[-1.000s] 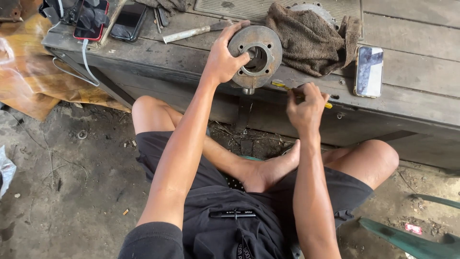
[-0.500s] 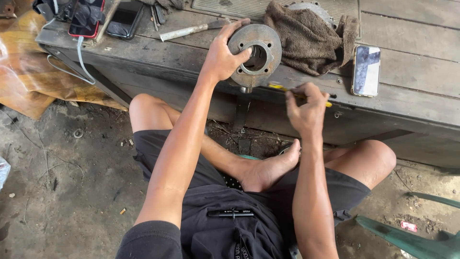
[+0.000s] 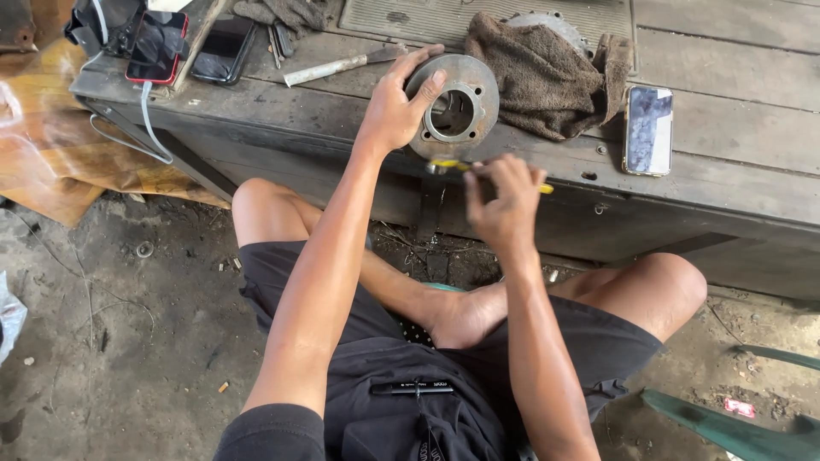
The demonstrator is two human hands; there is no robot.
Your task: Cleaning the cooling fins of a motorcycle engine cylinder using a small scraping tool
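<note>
The worn wooden counter [image 3: 726, 128] carried your round metal cylinder part [image 3: 454, 107], stood on edge at its front. Your left hand [image 3: 395, 107] gripped its rim; your right hand [image 3: 504, 201] pinched a yellow-handled tool [image 3: 461, 166] against its lower edge. Work appeared unfinished.

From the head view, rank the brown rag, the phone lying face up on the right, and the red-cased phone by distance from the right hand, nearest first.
1. Brown rag: on the bench just up and right of the right hand.
2. Face-up phone: farther right on the bench.
3. Red-cased phone: far left corner, beyond the left hand and the round metal part.
</note>
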